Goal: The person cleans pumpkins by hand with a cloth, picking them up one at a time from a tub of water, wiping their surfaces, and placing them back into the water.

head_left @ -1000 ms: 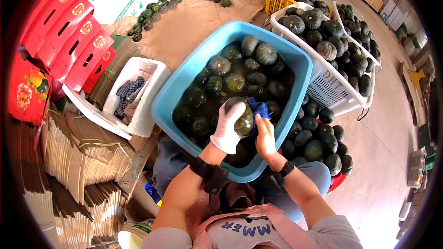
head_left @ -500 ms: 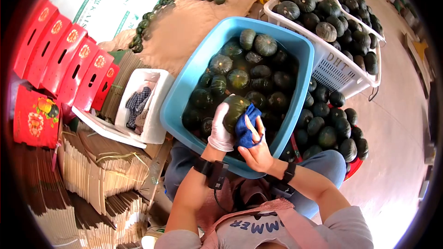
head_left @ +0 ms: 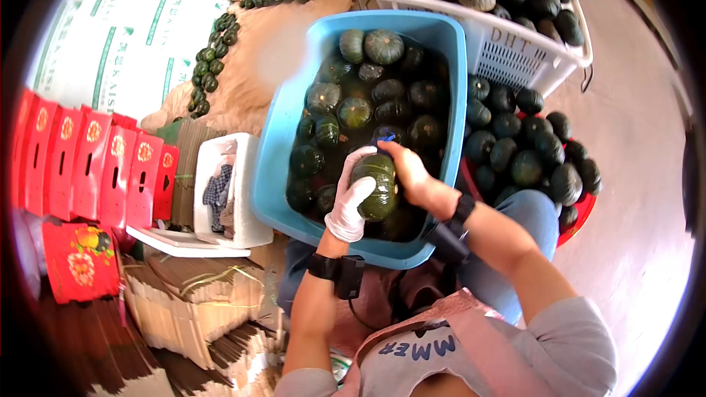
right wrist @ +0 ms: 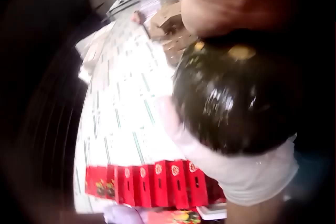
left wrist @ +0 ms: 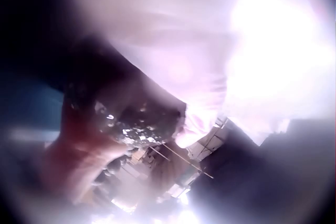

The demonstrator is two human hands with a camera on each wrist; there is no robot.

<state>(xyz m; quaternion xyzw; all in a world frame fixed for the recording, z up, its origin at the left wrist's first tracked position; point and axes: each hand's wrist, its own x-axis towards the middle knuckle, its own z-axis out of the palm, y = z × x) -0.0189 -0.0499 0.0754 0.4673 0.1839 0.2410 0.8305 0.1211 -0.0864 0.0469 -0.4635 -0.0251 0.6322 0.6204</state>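
A wet green squash [head_left: 376, 187] is gripped over the blue tub [head_left: 278, 184] by the gloved left hand [head_left: 348, 198], thumb across its near side. The bare right hand [head_left: 414, 174] lies along the squash's far right side, fingers bent over a blue cloth [head_left: 388, 134] that shows only in part. In the right wrist view the squash [right wrist: 231, 98] sits in the white glove [right wrist: 236, 174], with the bare hand [right wrist: 236, 3] against its top. The left wrist view is blurred; the glove [left wrist: 178, 71] and the dark squash [left wrist: 142, 119] touch there.
Several squashes [head_left: 354, 112] float in the tub's dark water. A white crate [head_left: 507, 48] of squashes stands behind at right, a red container [head_left: 586, 215] of more beside the knee. At left are a foam box [head_left: 257, 209], red cartons [head_left: 88, 165] and stacked cardboard [head_left: 176, 309].
The squash has turned in the left hand. The right hand has moved from the squash's near right to its far side, and less of the cloth shows. The head view has shifted.
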